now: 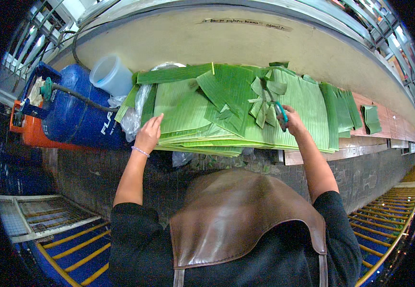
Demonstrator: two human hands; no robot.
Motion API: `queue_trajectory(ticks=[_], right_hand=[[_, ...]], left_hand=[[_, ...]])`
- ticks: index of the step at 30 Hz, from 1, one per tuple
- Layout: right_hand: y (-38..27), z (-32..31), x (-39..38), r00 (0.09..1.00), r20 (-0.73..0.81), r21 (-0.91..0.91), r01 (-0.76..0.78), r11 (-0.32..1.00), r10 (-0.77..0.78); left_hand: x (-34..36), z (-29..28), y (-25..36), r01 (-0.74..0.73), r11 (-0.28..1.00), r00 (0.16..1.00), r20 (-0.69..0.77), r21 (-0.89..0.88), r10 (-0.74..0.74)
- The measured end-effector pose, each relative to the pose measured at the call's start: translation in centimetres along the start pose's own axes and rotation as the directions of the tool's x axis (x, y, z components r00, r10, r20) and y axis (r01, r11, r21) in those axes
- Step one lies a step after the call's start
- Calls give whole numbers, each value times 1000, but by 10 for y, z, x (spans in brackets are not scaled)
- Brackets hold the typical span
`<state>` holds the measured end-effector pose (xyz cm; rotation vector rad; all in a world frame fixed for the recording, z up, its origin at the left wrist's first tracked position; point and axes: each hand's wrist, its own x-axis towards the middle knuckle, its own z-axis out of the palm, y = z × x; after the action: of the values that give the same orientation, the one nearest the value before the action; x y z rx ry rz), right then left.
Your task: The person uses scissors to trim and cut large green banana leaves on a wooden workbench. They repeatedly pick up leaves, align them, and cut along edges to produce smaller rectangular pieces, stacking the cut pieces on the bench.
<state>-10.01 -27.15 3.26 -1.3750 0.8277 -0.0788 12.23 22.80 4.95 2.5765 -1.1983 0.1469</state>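
Observation:
A broad stack of green banana leaves (179,107) lies on the bench in front of me. At its left front edge is my left hand (148,136), fingers stretched out along the leaf edge, with a beaded bracelet at the wrist. My right hand (292,121) grips a pair of scissors (281,113) by the teal handles. Their dark blades point away from me, over small cut leaf pieces (263,114) on the stack. A darker, angular leaf sheet (224,91) lies across the middle, with more scraps near it.
Left of the leaves stand blue tanks (68,115), a translucent bucket (112,76) and a crumpled plastic bag (132,122). Folded leaf pieces (371,119) rest on the wooden board (389,122) at right. A cream wall (169,43) runs behind the bench. Yellow-barred racks (384,225) flank me.

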Motion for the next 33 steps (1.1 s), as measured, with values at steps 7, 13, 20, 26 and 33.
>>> queue_trajectory(ticks=[7, 13, 20, 26, 33], right_hand=[[14, -15, -31, 948, 308, 497, -93, 862, -75], [40, -35, -90, 981, 48, 317, 164, 934, -189], [107, -132, -116, 745, -573, -121, 336, 934, -342], [156, -194, -110, 644, -764, 272, 392, 879, -50], [139, -183, -93, 817, -575, 466, 378, 800, -51]], left_hand=[[0, 24, -8, 172, 983, 978, -105, -63, -178], [-12, 44, -31, 618, 599, 693, -5, -509, -721], [-19, 31, -24, 593, 4, 485, 354, -805, -800], [-7, 12, 22, 442, -355, 642, 567, -824, -516], [27, 0, 37, 370, -388, 664, 533, -844, -524]])
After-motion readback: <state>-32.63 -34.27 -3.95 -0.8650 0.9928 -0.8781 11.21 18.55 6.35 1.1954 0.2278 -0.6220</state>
